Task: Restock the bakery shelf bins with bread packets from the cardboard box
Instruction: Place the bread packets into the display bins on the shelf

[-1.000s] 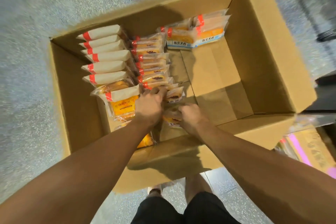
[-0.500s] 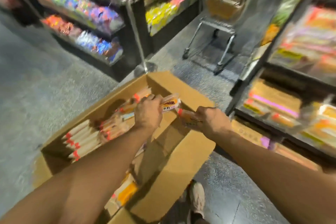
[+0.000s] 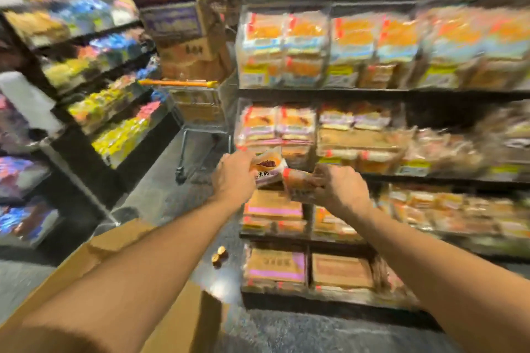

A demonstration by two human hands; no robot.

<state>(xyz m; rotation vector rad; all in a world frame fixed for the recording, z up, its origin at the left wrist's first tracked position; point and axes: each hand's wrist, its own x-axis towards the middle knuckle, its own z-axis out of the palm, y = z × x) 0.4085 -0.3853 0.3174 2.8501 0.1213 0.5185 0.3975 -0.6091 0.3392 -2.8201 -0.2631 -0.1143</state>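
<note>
My left hand (image 3: 233, 176) grips a clear bread packet (image 3: 268, 167) with a dark filling picture and a white label. Just to its right, my right hand (image 3: 338, 190) grips another bread packet (image 3: 298, 183) with a red seal at its end. Both hands are raised in front of the bakery shelf (image 3: 315, 90), level with its second row of bins. The cardboard box (image 3: 120, 241) lies low at the bottom left, mostly hidden under my left forearm. The view is blurred by motion.
A shopping cart (image 3: 198, 106) loaded with cardboard cartons stands left of the bakery shelf. Sweet racks (image 3: 109, 100) run along the left side. Two small brown objects (image 3: 219, 255) lie on the dark floor in front of the shelf base.
Both hands took packets out of the box, lifted them and carried them up and right to the bakery shelf. My view swung from the box interior up to the shelves.
</note>
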